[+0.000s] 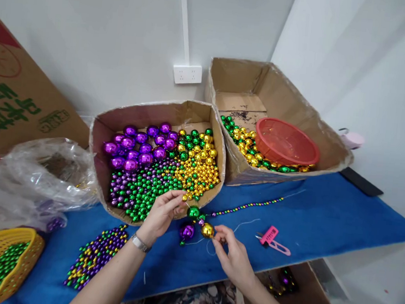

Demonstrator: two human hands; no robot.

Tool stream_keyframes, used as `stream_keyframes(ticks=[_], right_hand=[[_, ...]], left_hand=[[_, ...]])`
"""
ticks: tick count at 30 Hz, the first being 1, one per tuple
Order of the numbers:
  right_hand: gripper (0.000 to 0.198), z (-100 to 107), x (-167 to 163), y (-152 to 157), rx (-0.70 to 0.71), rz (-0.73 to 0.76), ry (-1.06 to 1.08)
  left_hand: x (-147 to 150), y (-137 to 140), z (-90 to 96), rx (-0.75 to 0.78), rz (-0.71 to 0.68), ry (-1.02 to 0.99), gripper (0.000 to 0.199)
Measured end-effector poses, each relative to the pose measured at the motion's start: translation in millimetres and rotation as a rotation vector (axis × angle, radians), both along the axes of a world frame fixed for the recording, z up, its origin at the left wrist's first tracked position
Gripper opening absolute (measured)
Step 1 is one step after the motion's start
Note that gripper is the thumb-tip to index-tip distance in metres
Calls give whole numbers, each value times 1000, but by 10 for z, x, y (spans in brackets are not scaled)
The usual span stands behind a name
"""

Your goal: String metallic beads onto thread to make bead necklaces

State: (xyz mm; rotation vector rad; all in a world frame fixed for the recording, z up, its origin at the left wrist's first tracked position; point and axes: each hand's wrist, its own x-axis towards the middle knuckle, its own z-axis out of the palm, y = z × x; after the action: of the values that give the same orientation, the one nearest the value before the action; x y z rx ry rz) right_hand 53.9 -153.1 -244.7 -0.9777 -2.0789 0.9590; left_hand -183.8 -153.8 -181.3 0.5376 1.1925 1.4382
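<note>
My left hand, with a watch on its wrist, is closed in a pinch at the near edge of the bead box. A thin string runs from its fingertips to a large green bead. My right hand pinches at the side of a large gold bead; whether it also grips string is hard to see. Between the hands, small beads and a large purple bead hang close together. A strand of small beads stretches from this cluster to the right across the blue cloth.
A cardboard box holds purple, green and gold beads. Behind it on the right, another box contains beads and a red basin. Loose beads, a yellow basket, a pink-handled cutter and a dark phone-like slab lie around.
</note>
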Motion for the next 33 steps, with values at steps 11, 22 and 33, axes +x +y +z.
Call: stream_keyframes(ticks=[11,22,33], right_hand=[[24,-67,-16,-9,-41,-5,-18],[43,20,129,108,-16,121,-146],[20,657,-141,111,89,60,63]], left_hand=[[69,-113,-61,63,-97,317,28],[398,-206,134,319,-230,855,15],[650,-271,953,360,-320,582,26]])
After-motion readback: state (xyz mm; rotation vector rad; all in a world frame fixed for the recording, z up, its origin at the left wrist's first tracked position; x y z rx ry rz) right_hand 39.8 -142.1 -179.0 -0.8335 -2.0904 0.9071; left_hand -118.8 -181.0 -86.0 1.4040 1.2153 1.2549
